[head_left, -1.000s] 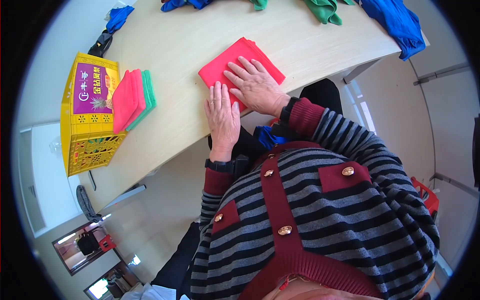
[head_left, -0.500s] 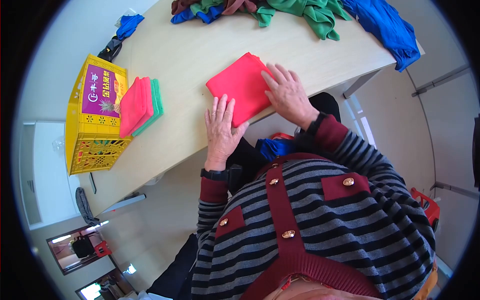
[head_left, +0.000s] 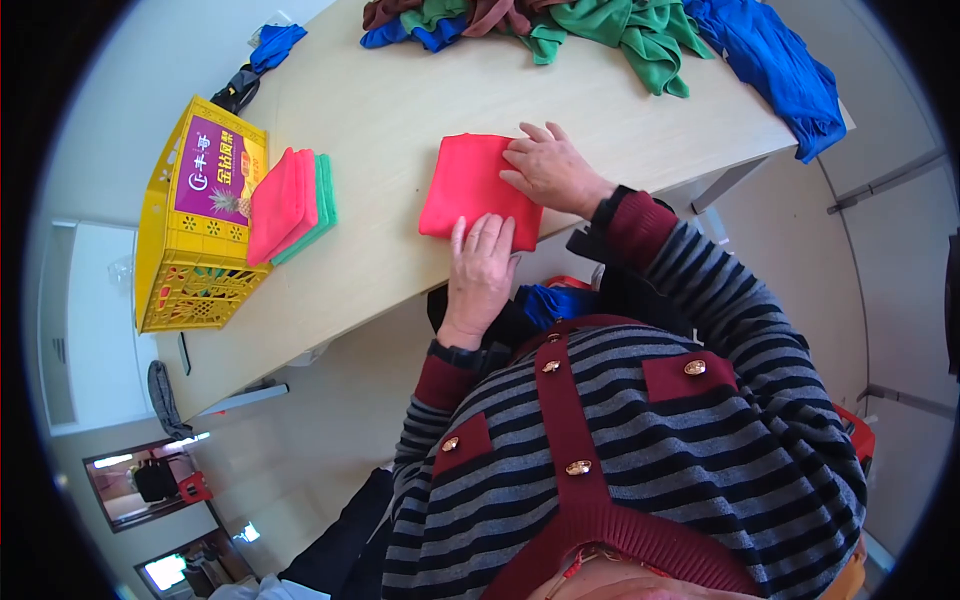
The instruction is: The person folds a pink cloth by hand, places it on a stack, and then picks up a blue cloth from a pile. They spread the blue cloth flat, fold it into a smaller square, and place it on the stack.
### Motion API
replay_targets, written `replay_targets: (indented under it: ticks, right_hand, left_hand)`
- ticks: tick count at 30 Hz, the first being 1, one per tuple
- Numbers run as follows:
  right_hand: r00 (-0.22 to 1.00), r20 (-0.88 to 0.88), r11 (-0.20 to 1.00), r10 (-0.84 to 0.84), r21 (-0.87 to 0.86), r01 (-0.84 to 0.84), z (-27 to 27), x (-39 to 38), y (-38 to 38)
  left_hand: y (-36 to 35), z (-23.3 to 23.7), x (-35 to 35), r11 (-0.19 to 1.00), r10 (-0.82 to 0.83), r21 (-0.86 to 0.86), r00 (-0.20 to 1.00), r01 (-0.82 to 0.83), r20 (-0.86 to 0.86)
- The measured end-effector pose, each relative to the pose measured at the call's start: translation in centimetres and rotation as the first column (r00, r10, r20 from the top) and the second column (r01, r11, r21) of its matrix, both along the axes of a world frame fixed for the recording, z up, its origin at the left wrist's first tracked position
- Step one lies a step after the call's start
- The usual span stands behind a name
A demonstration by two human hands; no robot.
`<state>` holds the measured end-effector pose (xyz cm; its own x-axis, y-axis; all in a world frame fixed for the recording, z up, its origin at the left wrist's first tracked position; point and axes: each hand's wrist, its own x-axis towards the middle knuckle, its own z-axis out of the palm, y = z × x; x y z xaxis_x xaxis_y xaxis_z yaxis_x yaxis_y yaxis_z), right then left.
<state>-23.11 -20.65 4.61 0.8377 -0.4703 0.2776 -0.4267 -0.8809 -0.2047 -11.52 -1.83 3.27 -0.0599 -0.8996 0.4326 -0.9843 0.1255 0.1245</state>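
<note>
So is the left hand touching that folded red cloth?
Touching. In the head view the left hand lays its fingers flat on the folded red cloth.

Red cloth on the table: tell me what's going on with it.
A person has both hands flat on the folded red cloth near the table edge: left hand on its near edge, right hand on its right side. A stack of folded cloths lies beside a yellow crate; loose cloths are heaped farther back.
</note>
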Motion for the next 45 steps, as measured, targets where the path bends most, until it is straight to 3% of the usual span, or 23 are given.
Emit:
replay_targets:
  ticks: [4, 6, 10, 12, 13, 16, 24, 32, 40, 45]
  right_hand:
    - [0.997, -0.071, 0.998, -0.032, -0.052, 0.028, 0.5, 2.3, -0.2]
    - [0.999, 0.049, 0.999, -0.021, -0.029, 0.022, 0.3, 2.9, 1.6]
    - [0.990, 0.137, 0.999, -0.033, 0.041, 0.028, -2.1, 3.7, 2.9]
    - [0.987, 0.153, 0.997, -0.038, 0.069, 0.027, -2.9, 3.7, 3.1]
    - [0.993, 0.106, 0.998, -0.055, 0.038, 0.051, -3.1, 3.7, 3.2]
    - [0.996, 0.003, 0.996, -0.085, -0.022, 0.086, -3.6, 3.8, 3.4]
    - [0.988, 0.061, 0.989, -0.140, 0.065, 0.136, -3.3, 2.5, 2.7]
    - [0.974, 0.025, 0.974, -0.224, 0.035, 0.223, -2.9, 2.0, 1.1]
    - [0.986, -0.023, 0.986, -0.167, -0.021, 0.167, -1.8, 2.0, 1.0]
    - [0.997, 0.036, 0.997, -0.068, -0.042, 0.070, -0.8, 4.0, 4.0]
  left_hand:
    - [-1.5, -0.8, -1.7, 0.997, 0.023, -0.070, 0.999, -0.025, -0.034]
    - [-2.1, -1.1, -1.5, 0.996, 0.018, -0.088, 0.999, -0.022, -0.049]
    - [-1.8, -0.9, 1.8, 0.992, 0.121, 0.066, 0.977, -0.111, -0.177]
    - [-2.9, 0.5, 3.3, 0.961, 0.249, 0.208, 0.894, -0.181, -0.372]
    - [-3.9, 0.3, 3.8, 0.961, 0.247, 0.214, 0.895, -0.176, -0.371]
    - [-7.0, -0.9, 5.1, 0.990, 0.139, 0.042, 0.986, -0.135, -0.089]
    - [-7.8, -2.1, 6.2, 0.933, 0.253, 0.296, 0.959, -0.205, -0.132]
    - [-6.7, -1.9, 7.3, 0.898, 0.366, 0.315, 0.919, -0.307, -0.147]
    - [-0.8, -3.3, 6.7, 0.862, 0.502, 0.166, 0.854, -0.480, -0.135]
    - [0.3, -2.3, 5.3, 0.899, 0.435, 0.010, 0.889, -0.438, -0.142]
